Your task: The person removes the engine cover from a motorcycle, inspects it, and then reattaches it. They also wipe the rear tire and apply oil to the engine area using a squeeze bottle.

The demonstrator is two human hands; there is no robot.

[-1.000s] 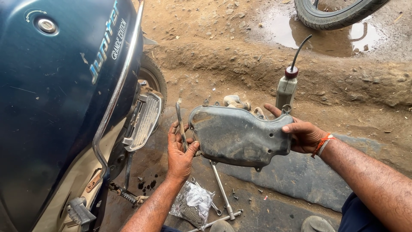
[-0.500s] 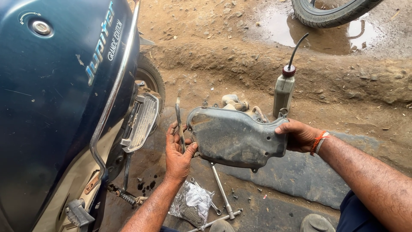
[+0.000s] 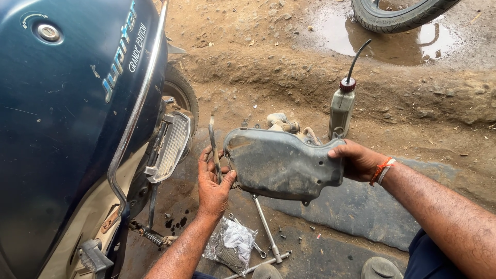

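I hold a dirty grey metal engine cover flat in front of me, over the ground beside a dark blue scooter. My right hand grips its right end, thumb on top. My left hand holds its left edge, and a thin metal tool or rod stands up between the fingers of that hand. The underside of the cover is hidden.
A grimy oil bottle with a long black spout stands on the dirt behind the cover. A T-handle wrench, a crumpled plastic bag and small bolts lie on a dark mat. A puddle and a tyre are at top right.
The cover and both hands stay in nearly the same hold; the view has shifted slightly, and the cover sits a little lower and more level.
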